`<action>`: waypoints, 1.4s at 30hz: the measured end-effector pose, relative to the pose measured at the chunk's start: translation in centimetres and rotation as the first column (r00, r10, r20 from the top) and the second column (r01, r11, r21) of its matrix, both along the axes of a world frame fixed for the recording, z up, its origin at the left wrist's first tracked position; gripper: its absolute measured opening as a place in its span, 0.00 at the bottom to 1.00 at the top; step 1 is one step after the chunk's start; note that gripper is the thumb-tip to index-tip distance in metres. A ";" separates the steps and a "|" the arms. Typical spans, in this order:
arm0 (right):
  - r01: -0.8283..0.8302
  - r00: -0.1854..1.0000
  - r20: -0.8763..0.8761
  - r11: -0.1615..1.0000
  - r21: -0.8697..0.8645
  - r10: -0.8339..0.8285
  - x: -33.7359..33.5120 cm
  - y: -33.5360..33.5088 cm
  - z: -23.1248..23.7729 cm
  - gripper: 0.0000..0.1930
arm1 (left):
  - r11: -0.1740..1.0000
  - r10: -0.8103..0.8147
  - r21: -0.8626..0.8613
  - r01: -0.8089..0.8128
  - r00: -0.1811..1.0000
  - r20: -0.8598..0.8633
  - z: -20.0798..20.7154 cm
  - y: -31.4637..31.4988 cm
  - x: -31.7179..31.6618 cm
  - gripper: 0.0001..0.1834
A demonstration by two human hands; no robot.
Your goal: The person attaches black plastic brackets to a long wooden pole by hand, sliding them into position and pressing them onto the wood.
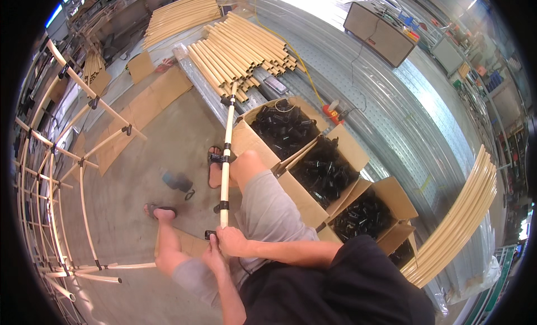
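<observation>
Head view, right hand (233, 242): closed around the near end of a beige pole (225, 185); forearm crosses from the right.
Left hand (213, 258): fingers pinched at a black connector (210, 235) beside that end; forearm rises from the lower edge.
Pole: runs away from the hands, left of the open cartons (259, 144).

1. This looks like a workshop.
2. Cream-coloured pipes (240, 48) lie stacked in bulk.
3. Open cardboard boxes (257, 143) hold many black fittings (321, 171).
4. A jointed pipe frame (81, 161) rises above the grey floor (128, 202).
</observation>
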State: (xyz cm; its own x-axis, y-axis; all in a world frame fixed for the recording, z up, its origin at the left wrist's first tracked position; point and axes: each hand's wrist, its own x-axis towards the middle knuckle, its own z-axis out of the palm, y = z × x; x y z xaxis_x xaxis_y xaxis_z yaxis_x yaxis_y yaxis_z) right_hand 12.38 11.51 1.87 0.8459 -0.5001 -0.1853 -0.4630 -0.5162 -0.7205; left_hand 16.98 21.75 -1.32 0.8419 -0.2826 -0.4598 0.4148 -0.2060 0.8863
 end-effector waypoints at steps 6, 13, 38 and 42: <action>0.340 0.939 -0.111 0.829 0.445 -0.326 1.5 0.3 -1.0 0.14 | 1.000 -0.020 -0.019 0.021 1.000 0.017 0.9 0.0 0.2 0.24; -0.226 0.966 0.233 0.789 0.571 0.108 0.1 -7.3 7.3 0.17 | 0.997 -0.079 0.009 0.081 0.987 -0.138 4.9 0.3 2.8 0.22; 0.690 0.723 0.331 0.603 -0.402 -0.607 5.5 -70.3 -22.2 0.14 | 0.761 -0.224 0.619 0.193 0.974 -0.029 -4.1 -18.1 29.5 0.11; 0.655 0.751 0.283 0.622 -0.428 -0.597 7.6 -73.6 -24.1 0.14 | 0.730 -0.247 0.653 0.200 0.969 -0.021 -8.5 -21.6 33.2 0.11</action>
